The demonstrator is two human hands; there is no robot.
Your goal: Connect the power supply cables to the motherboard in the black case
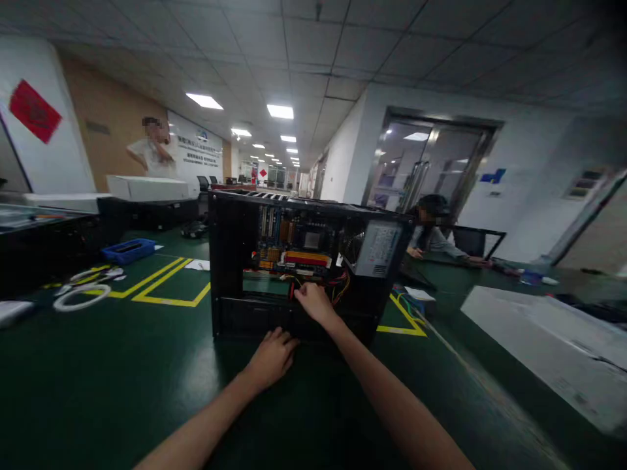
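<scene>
An open black computer case (230, 261) stands on the green table in front of me. Inside it I see a motherboard (298, 245) with coloured slots and a grey power supply (379, 251) at the right. My right hand (313, 301) reaches into the case's lower opening, fingers closed around a bundle of red and yellow cables (337, 284). My left hand (272, 356) rests against the case's bottom front edge, fingers curled downward against it.
A blue tray (128, 250) and coiled white cables (81, 297) lie at the left by yellow floor-tape lines (161, 287). A white panel (548, 352) lies at the right. One person stands at the far left; another sits behind the case at right.
</scene>
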